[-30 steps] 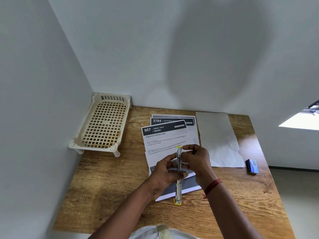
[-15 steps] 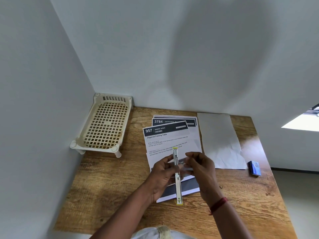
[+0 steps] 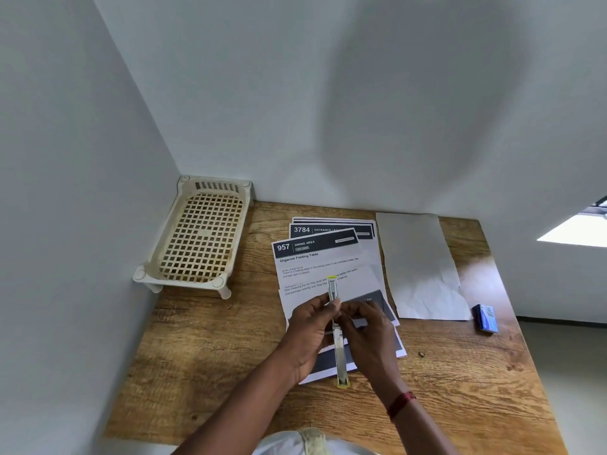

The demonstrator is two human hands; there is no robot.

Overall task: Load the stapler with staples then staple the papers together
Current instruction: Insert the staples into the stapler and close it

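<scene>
A slim metal stapler with yellow-green ends lies swung fully open in a long line over the printed papers. My left hand grips its middle from the left, thumb and fingers curled round the hinge area. My right hand pinches at the same spot from the right; whether it holds a staple strip is hidden by the fingers. The papers are a loose overlapping stack with dark headers, lying on the wooden table. A small blue staple box lies to the right, apart from both hands.
A cream plastic mesh tray stands in the back left corner against the walls. A blank, creased white sheet lies right of the printed stack. Walls close the table at the back and left; its right edge drops to the floor.
The stapler's far end has tilted down a little toward the papers. My right hand has shifted left and closed in on the stapler's middle beside the left thumb.
</scene>
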